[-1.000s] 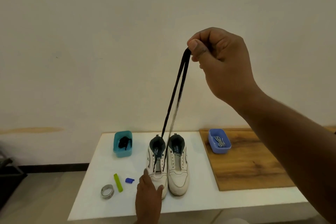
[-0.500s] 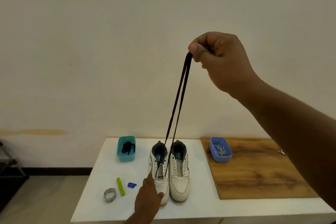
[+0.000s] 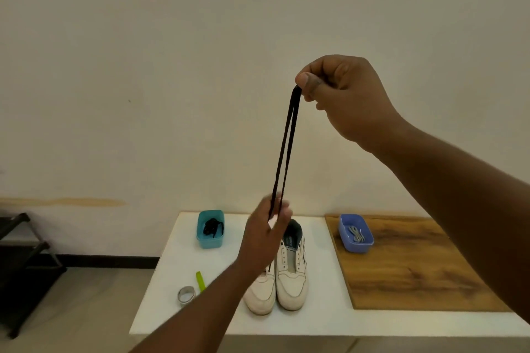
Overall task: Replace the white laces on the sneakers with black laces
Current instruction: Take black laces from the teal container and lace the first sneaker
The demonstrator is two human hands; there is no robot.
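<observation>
White surface (image 3: 321, 321) carries two sneakers (image 3: 279, 281); above them, right hand (image 3: 344, 97) fingers pinch both black lace (image 3: 282, 160) ends, left hand (image 3: 265, 233) fingers closing around the strands lower down.

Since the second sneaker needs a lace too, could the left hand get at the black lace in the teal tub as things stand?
Probably yes. The teal tub is open-topped with nothing over the spare black lace, and the left hand is just beside it, though its fingers are busy at the strands the right hand holds up.
</observation>
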